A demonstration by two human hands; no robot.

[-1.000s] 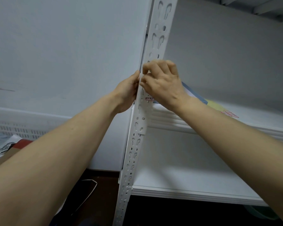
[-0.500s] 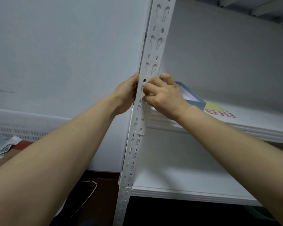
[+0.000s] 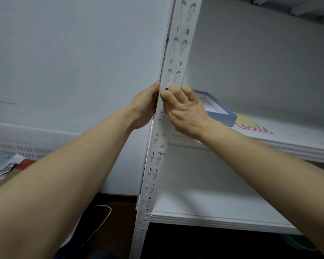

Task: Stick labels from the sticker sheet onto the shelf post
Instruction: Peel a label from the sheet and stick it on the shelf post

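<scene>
The white slotted shelf post [image 3: 173, 58] runs from top centre down to the floor. My left hand [image 3: 145, 106] grips its left edge at mid height. My right hand [image 3: 183, 111] lies over the post's front at the same height, fingers curled and pressing on it. A label is almost wholly hidden under those fingers; only a trace of red print [image 3: 163, 103] shows. The sticker sheet [image 3: 254, 128], with rows of red-printed labels, lies flat on the middle shelf [image 3: 297, 144] to the right, away from both hands.
A shallow blue box [image 3: 218, 112] stands on the middle shelf behind my right hand, with a yellow sheet [image 3: 244, 118] beside it. The lower shelf board [image 3: 213, 208] sits below. A white perforated basket [image 3: 26, 144] and bags lie at the left; a dark floor below.
My right hand has slid down the post's front from a higher spot, uncovering the blue box and sticker sheet behind it. My left hand kept its grip on the post.
</scene>
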